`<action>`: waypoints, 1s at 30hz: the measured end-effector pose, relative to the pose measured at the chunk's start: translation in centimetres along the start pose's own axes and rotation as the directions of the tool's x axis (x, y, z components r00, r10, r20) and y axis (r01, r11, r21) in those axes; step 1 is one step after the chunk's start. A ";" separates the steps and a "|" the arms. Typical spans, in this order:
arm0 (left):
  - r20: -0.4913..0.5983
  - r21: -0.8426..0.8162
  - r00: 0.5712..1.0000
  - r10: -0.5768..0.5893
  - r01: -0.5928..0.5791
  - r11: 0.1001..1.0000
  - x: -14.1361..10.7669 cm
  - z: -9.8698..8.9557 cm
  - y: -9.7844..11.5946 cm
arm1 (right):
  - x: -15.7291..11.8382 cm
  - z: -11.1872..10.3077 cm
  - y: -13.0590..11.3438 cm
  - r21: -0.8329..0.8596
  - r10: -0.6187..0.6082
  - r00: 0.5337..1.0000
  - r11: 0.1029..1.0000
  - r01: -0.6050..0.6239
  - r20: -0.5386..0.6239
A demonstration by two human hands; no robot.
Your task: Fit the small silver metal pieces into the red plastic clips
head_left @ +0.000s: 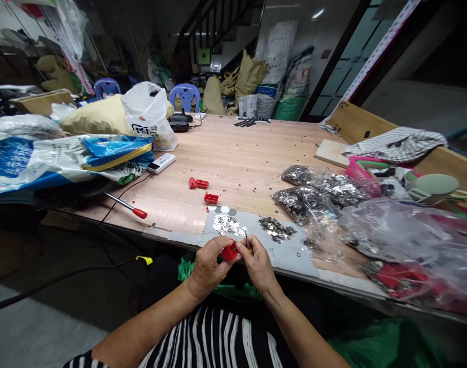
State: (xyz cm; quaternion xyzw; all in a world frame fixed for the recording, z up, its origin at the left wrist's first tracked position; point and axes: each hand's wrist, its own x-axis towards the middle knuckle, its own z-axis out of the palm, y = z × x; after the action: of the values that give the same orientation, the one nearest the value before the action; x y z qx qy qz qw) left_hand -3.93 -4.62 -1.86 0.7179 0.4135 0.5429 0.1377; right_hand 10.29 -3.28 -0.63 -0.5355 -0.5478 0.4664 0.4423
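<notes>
At the table's near edge, my left hand (210,266) is closed around a small red plastic part (229,251). My right hand (258,263) touches the same part with its fingertips. It also grips a slim pointed tool (250,246) with some yellow on it, its kind unclear. Just beyond my hands lies a pile of shiny silver metal pieces (226,225), with a darker pile of small metal pieces (277,229) to its right. Both piles rest on a grey sheet (290,255). More red plastic parts (211,199) lie farther up the table.
Clear bags of metal pieces (300,202) crowd the right side, beside a pink basket (362,174). A lever with a red grip (139,212) juts out at the left. Behind it are a white device (161,163) with a cable and several plastic sacks (65,158).
</notes>
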 end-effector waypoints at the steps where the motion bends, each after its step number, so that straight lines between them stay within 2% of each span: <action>1: 0.002 0.006 1.000 0.013 -0.013 1.000 0.0 0.0 0.0 | 0.0 0.1 0.1 0.004 0.004 1.000 1.000 -0.004 0.000; 6: 0.002 0.019 1.000 0.014 -0.014 1.000 -0.2 -0.1 -0.1 | 0.0 0.2 0.5 0.037 0.028 0.999 0.999 -0.029 0.025; 13: 0.042 -0.043 0.999 -0.008 0.010 0.999 -0.4 -0.2 -0.1 | 0.1 -0.4 0.3 0.181 0.182 0.962 0.959 -0.219 0.202; 16: 0.071 -0.074 0.993 -0.094 0.099 0.992 -0.5 -0.3 0.1 | 0.1 -0.9 -0.1 0.212 0.209 0.935 0.938 -0.274 0.286; 20: 0.104 -0.121 0.947 -0.303 0.315 0.941 -0.3 -0.4 0.5 | 0.2 -1.7 -0.8 0.180 0.179 0.916 0.950 -0.256 0.358; 22: 0.123 -0.151 0.922 -0.368 0.384 0.911 -0.2 -0.4 0.7 | 0.3 -2.3 -1.0 0.169 0.178 0.907 0.951 -0.257 0.381; 26: 0.184 -0.208 0.874 -0.450 0.482 0.851 0.0 -0.4 0.5 | 0.4 -3.5 -1.1 0.081 0.159 0.916 0.976 -0.202 0.367; 30: 0.241 -0.248 0.861 -0.448 0.501 0.829 0.5 -0.6 -0.1 | 0.3 -4.2 -0.5 -0.122 0.060 0.949 0.992 -0.023 0.308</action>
State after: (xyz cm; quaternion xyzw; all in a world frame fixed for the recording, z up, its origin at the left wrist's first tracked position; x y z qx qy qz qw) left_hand -4.49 -4.41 -1.36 0.6064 0.4777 0.4839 0.4121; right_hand 14.34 -2.85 0.58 -0.4916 -0.6257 0.5212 0.3085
